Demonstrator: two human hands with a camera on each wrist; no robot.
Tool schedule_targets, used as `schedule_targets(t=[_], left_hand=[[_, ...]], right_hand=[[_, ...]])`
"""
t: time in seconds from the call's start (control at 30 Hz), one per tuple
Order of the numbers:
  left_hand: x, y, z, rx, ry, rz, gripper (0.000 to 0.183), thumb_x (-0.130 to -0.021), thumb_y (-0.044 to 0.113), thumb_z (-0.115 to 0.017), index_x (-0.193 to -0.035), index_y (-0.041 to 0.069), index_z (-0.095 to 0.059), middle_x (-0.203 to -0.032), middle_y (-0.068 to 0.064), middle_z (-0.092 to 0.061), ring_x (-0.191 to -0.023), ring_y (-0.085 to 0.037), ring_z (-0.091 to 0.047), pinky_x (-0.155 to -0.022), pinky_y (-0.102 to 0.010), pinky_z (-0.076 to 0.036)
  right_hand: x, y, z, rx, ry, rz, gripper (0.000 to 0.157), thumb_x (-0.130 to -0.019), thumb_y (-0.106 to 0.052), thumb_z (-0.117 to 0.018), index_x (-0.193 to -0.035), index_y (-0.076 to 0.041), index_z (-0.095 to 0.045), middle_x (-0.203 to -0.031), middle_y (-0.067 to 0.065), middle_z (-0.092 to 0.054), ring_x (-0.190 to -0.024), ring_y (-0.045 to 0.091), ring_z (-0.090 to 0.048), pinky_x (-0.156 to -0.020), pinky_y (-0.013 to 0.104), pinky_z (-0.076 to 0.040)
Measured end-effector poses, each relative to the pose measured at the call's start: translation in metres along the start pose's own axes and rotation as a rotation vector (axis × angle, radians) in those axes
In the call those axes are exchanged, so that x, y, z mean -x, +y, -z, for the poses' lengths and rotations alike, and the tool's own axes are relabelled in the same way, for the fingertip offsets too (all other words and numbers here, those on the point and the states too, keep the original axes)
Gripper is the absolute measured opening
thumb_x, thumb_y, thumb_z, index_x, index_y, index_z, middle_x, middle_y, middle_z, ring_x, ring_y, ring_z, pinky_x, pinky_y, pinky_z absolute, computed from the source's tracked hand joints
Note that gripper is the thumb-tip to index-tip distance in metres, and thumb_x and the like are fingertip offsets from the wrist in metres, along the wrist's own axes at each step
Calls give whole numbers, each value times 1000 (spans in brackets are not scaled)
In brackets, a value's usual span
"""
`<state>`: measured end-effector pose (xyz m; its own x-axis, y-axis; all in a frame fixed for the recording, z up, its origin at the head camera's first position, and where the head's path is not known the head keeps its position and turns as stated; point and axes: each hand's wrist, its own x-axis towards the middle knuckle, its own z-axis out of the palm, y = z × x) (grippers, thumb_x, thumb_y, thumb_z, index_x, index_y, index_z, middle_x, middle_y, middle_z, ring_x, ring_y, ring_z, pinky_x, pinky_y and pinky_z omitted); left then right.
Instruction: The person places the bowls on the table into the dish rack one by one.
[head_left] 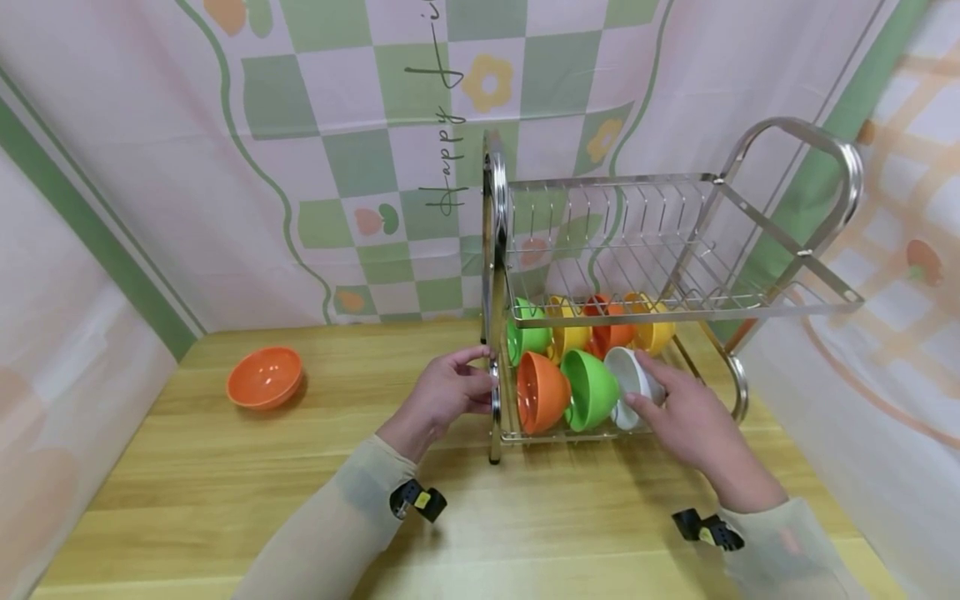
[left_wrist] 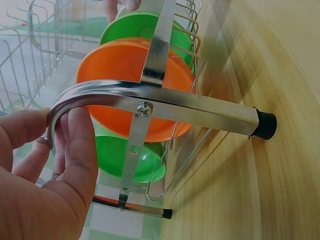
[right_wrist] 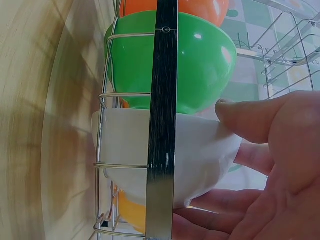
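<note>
A two-tier metal dish rack (head_left: pixel 615 317) stands on the wooden table. My left hand (head_left: pixel 450 387) grips its left side frame, with the thumb and fingers around the curved metal tube (left_wrist: pixel 107 89). On the lower tier, my right hand (head_left: pixel 686 412) holds a white bowl (right_wrist: pixel 205 155), thumb near the rim and fingers by its base. This bowl sits on its side at the right end of the front row. Beside it are a green bowl (head_left: pixel 592 390) and an orange bowl (head_left: pixel 543 393), also tipped on their sides.
Behind the front row stand a green bowl (head_left: pixel 528 329), a yellow bowl (head_left: pixel 568 335), an orange bowl (head_left: pixel 611 325) and another yellow bowl (head_left: pixel 654 333). A shallow orange bowl (head_left: pixel 264 379) sits at the table's left. The upper tier (head_left: pixel 622 250) overhangs the bowls. Patterned curtains surround the table.
</note>
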<state>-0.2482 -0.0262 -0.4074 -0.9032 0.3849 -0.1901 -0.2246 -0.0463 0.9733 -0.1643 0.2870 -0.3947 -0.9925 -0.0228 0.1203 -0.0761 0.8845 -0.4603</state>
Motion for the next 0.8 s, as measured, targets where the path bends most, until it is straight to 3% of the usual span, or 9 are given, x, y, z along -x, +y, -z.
schedule_targets(t=[0.17,0.53,0.67,0.8], left_hand=[[0,1,0,-3,5,0,46,-88,-5,-68,-133,8,-63,-100,-16,-64,-74,-25,-66,-70,-40,-61],[1,1,0,-9,5,1,45,-88,-5,-68,-131,9,-64,-100,-16,-63,-75,-26,-66,-72,-41,-61],[2,1,0,-8,9,2,43,-88,-4,-68,-128,12,-66,-100,-17,-63,-75,-26,-66,-71,-41,-61],[2,0,-1,-5,11,0,40,-88,-4,-69,-123,15,-69,-100,-17,-63,-75,-27,-67,-72,-42,-61]], right_hand=[[-1,2,-1,-1,-2,-6,71,-99,-35,-62,-156,-7,-30,-137,35,-47,-105,47,-58,-74,58,-55],[1,1,0,-10,-3,-7,73,-99,-37,-62,-157,-7,-29,-141,37,-42,-110,54,-53,-78,64,-53],[2,0,2,-46,-11,-27,75,-99,-42,-61,-157,-9,-28,-142,37,-41,-110,53,-54,-75,60,-55],[3,2,5,-74,2,-38,78,-99,-51,-56,-158,-11,-26,-148,34,-36,-118,57,-48,-83,68,-49]])
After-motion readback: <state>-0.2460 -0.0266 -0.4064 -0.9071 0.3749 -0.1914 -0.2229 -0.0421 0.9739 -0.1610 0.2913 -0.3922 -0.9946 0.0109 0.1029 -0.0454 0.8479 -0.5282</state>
